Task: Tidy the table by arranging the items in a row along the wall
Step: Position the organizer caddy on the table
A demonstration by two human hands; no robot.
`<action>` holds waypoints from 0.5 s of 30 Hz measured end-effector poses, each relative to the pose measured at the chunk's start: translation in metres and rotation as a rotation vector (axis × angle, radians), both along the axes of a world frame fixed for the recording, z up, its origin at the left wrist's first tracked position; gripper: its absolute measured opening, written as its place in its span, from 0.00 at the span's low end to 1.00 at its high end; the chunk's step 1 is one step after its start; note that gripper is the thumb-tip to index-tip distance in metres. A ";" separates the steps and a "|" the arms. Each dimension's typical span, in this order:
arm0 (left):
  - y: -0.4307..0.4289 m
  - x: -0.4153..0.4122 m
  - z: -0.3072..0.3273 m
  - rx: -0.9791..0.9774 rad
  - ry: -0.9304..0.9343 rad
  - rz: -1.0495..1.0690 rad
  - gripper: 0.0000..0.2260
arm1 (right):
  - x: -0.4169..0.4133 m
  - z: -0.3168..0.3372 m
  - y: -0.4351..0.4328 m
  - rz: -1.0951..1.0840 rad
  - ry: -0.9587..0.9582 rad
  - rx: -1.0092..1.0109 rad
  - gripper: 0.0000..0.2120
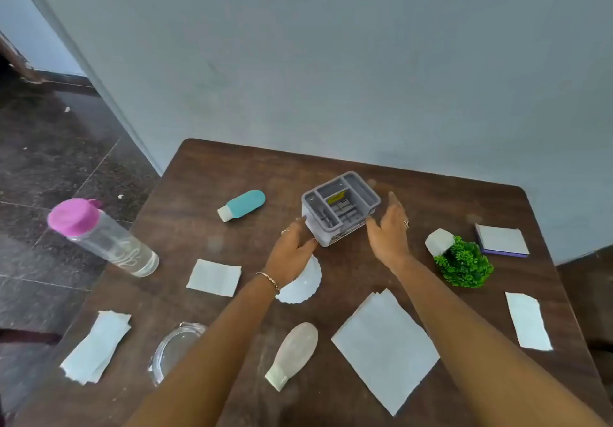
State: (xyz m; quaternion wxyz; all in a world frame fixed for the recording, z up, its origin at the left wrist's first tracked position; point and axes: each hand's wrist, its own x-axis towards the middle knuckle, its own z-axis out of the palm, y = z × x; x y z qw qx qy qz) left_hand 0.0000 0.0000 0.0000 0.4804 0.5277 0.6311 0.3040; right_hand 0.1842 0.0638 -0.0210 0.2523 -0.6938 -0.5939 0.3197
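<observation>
A grey plastic organizer box (341,207) with several compartments stands on the dark wooden table (232,168), a short way out from the wall. My left hand (292,254) rests against its near left corner, fingers spread. My right hand (389,231) is open beside its right side, thumb close to the box. Scattered around are a teal bottle (243,204) lying on its side, a clear water bottle with a pink cap (102,237), a tipped-over green plant in a white pot (462,264), a purple-edged note pad (502,239) and a translucent bottle (293,350) lying flat.
Folded white papers lie at the near left (96,347), left of middle (215,277), near right (384,343) and far right (527,320). A scalloped white paper disc (303,285) sits under my left wrist. A glass dish (172,350) is partly hidden by my left forearm.
</observation>
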 end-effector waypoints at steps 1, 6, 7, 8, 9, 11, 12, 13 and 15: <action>0.004 0.007 0.001 0.013 -0.073 0.005 0.20 | 0.000 0.000 0.004 -0.014 0.078 -0.022 0.31; 0.018 0.027 -0.001 -0.010 -0.213 0.156 0.20 | 0.001 0.002 0.012 0.011 0.323 -0.162 0.21; 0.022 0.027 -0.001 -0.034 -0.223 0.182 0.21 | 0.001 0.000 0.013 -0.004 0.337 -0.158 0.20; 0.025 0.025 0.001 -0.052 -0.229 0.200 0.22 | 0.001 -0.002 0.014 -0.022 0.340 -0.149 0.20; 0.029 0.023 0.002 -0.067 -0.238 0.203 0.22 | 0.001 -0.005 0.015 -0.036 0.339 -0.130 0.19; 0.039 0.016 0.001 -0.087 -0.241 0.204 0.21 | -0.001 -0.010 0.015 -0.067 0.340 -0.097 0.18; 0.044 0.013 0.000 -0.099 -0.231 0.207 0.20 | -0.004 -0.012 0.014 -0.081 0.346 -0.080 0.17; 0.049 0.010 0.000 -0.113 -0.222 0.211 0.19 | -0.006 -0.014 0.012 -0.093 0.353 -0.067 0.16; 0.058 0.004 -0.002 -0.137 -0.225 0.225 0.18 | -0.013 -0.016 0.008 -0.114 0.354 -0.040 0.16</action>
